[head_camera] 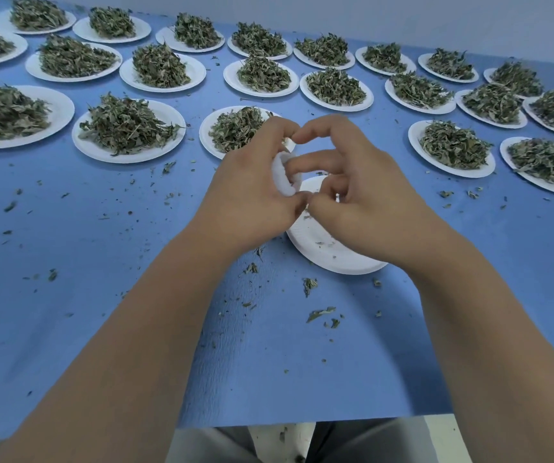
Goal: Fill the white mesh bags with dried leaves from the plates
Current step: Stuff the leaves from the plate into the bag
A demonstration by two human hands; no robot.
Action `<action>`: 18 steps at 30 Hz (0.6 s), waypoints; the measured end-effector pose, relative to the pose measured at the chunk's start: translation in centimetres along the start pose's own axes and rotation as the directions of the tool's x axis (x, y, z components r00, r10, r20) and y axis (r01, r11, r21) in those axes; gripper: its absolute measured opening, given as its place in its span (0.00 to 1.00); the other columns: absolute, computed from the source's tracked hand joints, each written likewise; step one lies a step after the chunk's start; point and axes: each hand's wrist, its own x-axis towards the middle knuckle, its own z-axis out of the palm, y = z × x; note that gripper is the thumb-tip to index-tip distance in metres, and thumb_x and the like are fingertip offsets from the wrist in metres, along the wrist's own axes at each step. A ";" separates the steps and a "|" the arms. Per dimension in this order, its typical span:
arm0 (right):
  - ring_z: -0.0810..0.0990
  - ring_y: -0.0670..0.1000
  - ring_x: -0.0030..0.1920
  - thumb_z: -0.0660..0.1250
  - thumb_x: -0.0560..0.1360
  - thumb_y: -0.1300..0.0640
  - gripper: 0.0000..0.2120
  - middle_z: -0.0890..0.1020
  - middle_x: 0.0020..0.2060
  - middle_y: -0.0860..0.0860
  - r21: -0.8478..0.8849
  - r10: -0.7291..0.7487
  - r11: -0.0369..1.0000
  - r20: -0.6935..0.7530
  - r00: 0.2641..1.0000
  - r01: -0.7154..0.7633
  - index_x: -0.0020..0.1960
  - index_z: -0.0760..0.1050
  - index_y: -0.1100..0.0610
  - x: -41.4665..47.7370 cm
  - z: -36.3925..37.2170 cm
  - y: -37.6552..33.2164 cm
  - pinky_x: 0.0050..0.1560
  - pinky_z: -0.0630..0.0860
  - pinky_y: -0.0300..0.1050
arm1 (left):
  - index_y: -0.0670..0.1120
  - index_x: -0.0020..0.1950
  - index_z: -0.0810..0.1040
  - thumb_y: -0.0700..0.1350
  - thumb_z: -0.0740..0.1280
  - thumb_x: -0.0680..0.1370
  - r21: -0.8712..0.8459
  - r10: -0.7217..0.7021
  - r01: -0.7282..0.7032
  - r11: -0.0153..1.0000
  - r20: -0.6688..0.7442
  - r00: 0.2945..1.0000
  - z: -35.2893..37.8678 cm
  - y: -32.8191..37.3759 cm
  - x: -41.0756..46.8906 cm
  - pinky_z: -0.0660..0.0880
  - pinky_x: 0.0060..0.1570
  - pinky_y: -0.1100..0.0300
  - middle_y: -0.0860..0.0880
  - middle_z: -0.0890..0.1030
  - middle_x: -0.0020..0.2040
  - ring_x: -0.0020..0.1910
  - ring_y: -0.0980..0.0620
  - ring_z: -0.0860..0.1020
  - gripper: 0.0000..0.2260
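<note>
A small white mesh bag (284, 175) is held between both hands above a nearly bare white paper plate (329, 252) at the table's middle. My left hand (252, 192) curls round the bag from the left, thumb and forefinger pinching its top. My right hand (355, 195) meets it from the right, fingertips pinching the bag's upper edge and lower side. Most of the bag is hidden by fingers. Only a few leaf crumbs lie on the plate below. A plate heaped with dried leaves (235, 128) sits just behind my left hand.
Several white plates piled with dried green leaves (128, 128) stand in rows across the far half of the blue table (101, 262). Loose leaf bits (320, 312) litter the near cloth. The table's front edge runs below my forearms.
</note>
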 end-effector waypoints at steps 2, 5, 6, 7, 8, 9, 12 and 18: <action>0.77 0.46 0.29 0.62 0.69 0.67 0.28 0.83 0.52 0.37 -0.050 -0.022 0.998 0.056 0.998 0.025 0.66 0.65 0.47 0.1 0.1 0.1 0.32 0.69 0.33 | 0.58 0.57 0.71 0.46 0.73 0.67 0.001 0.003 -0.003 1.000 -0.005 1.000 0.0 -0.1 0.1 0.74 0.41 0.64 0.60 0.77 0.45 0.45 0.61 0.77 0.21; 0.78 0.36 0.35 0.61 0.70 0.68 0.30 0.83 0.49 0.41 -0.031 -0.032 0.999 0.101 0.994 0.036 0.68 0.63 0.48 0.3 0.6 0.1 0.37 0.70 0.31 | 0.58 0.55 0.70 0.44 0.73 0.67 -0.006 0.023 -0.023 1.000 -0.012 1.000 0.0 -0.3 0.2 0.71 0.37 0.71 0.60 0.75 0.45 0.42 0.61 0.76 0.21; 0.79 0.36 0.35 0.61 0.71 0.68 0.28 0.84 0.48 0.42 0.042 -0.020 0.999 0.075 0.997 0.017 0.68 0.64 0.49 0.4 0.6 0.0 0.36 0.72 0.31 | 0.58 0.56 0.69 0.43 0.71 0.67 0.001 0.032 -0.032 0.999 -0.021 0.999 0.1 -0.4 0.2 0.71 0.36 0.71 0.60 0.75 0.46 0.41 0.60 0.76 0.22; 0.79 0.37 0.34 0.62 0.72 0.68 0.27 0.85 0.47 0.43 0.101 -0.012 0.995 0.043 0.999 0.007 0.67 0.64 0.49 0.5 0.6 0.0 0.34 0.73 0.29 | 0.58 0.58 0.69 0.43 0.70 0.68 0.019 0.048 -0.047 0.999 -0.028 0.998 0.1 -0.4 0.2 0.70 0.34 0.71 0.61 0.74 0.46 0.41 0.60 0.75 0.22; 0.79 0.38 0.33 0.64 0.73 0.67 0.25 0.85 0.45 0.44 0.126 -0.009 0.992 0.013 1.000 0.007 0.66 0.65 0.49 0.5 0.7 -0.1 0.34 0.72 0.28 | 0.58 0.60 0.68 0.43 0.68 0.69 0.042 0.068 -0.066 0.997 -0.029 0.997 0.1 -0.4 0.1 0.70 0.33 0.71 0.60 0.75 0.44 0.40 0.60 0.75 0.22; 0.79 0.39 0.31 0.66 0.74 0.66 0.24 0.85 0.44 0.45 0.120 -0.012 0.993 -0.013 1.000 0.014 0.66 0.66 0.48 0.5 0.7 -0.2 0.33 0.71 0.27 | 0.58 0.61 0.67 0.43 0.68 0.70 0.057 0.079 -0.078 0.995 -0.027 0.997 0.1 -0.4 0.1 0.69 0.33 0.71 0.60 0.75 0.42 0.39 0.60 0.75 0.23; 0.74 0.43 0.25 0.72 0.74 0.62 0.25 0.84 0.42 0.46 0.069 -0.006 0.998 -0.083 0.997 0.012 0.64 0.68 0.43 0.7 0.7 -0.4 0.31 0.69 0.28 | 0.64 0.68 0.64 0.50 0.72 0.70 0.030 0.018 -0.018 0.999 -0.008 1.000 -0.3 -0.6 -0.1 0.73 0.39 0.68 0.58 0.77 0.46 0.43 0.61 0.78 0.30; 0.75 0.45 0.29 0.77 0.70 0.55 0.25 0.82 0.41 0.42 -0.007 -0.069 0.998 -0.188 0.980 0.069 0.62 0.72 0.41 1.5 0.1 -2.8 0.35 0.70 0.30 | 0.68 0.62 0.66 0.55 0.76 0.66 0.136 -0.110 0.110 0.985 -0.007 0.994 -3.2 -1.0 -2.2 0.81 0.37 0.55 0.59 0.80 0.46 0.39 0.61 0.80 0.29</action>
